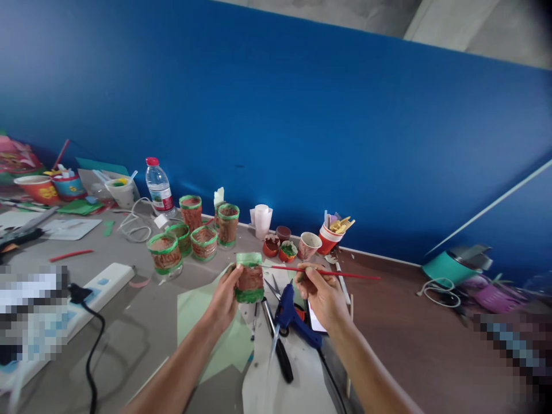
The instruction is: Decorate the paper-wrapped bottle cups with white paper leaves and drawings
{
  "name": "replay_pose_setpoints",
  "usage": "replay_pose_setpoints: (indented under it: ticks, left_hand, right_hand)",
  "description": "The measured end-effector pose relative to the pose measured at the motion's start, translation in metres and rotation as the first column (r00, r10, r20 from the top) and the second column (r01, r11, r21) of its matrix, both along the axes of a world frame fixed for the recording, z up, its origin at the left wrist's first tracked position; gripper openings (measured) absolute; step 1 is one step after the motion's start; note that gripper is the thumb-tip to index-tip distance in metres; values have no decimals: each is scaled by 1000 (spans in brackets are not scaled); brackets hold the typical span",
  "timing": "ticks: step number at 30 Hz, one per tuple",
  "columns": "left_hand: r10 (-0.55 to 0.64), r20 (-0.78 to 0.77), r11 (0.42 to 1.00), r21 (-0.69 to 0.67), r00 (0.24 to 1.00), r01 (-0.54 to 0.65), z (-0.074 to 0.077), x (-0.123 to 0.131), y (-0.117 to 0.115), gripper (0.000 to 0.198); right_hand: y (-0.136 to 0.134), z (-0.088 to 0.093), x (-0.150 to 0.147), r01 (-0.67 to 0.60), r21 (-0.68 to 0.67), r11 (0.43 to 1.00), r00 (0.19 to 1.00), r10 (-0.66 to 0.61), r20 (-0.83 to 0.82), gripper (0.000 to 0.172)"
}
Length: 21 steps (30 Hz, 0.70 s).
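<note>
My left hand (226,296) grips a cup (250,277) painted brown in the middle with green bands at top and bottom. Held in my right hand (319,292) is a thin red paintbrush (353,276), its tip touching the cup's upper green band. Below the cup lie a blue hot glue gun (290,315), scissors (273,286) and a black-handled tool (282,356). Two small pots, one with dark red paint (271,246) and one with green paint (288,251), stand behind my right hand.
Several brown-and-green painted cups (164,253) stand at the back left, near a water bottle (158,187). A white power strip (103,283) lies at left. Cups holding plastic forks (340,226) stand behind my right hand. A blue partition (276,115) rises behind the table.
</note>
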<state>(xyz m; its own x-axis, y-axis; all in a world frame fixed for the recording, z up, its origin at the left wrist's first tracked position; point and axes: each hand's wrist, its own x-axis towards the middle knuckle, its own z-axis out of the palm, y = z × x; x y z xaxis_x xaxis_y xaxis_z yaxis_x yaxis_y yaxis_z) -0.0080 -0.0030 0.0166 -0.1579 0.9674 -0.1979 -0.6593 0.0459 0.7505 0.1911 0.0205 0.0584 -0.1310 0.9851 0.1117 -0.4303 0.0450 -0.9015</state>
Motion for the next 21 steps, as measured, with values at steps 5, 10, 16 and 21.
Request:
replay_pose_setpoints:
  ticks: [5, 10, 16, 21]
  left_hand:
    - [8, 0, 1000, 1, 1000, -8, 3, 1, -2, 36]
    - [-2, 4, 1000, 13, 1000, 2, 0, 0, 0, 37]
    - [-13, 7, 1000, 9, 1000, 13, -5, -1, 3, 38]
    - [-3, 10, 1000, 20, 1000, 3, -4, 0, 2, 33]
  right_hand:
    - [1, -4, -3, 19, -49, 999, 1000, -18, 11, 24]
    - [3, -1, 1, 73, -31, 997, 997, -72, 27, 24]
    - [0, 5, 2, 86, -33, 996, 996, -86, 2, 22]
    - [-3, 4, -2, 74, -16, 997, 997, -74, 18, 23]
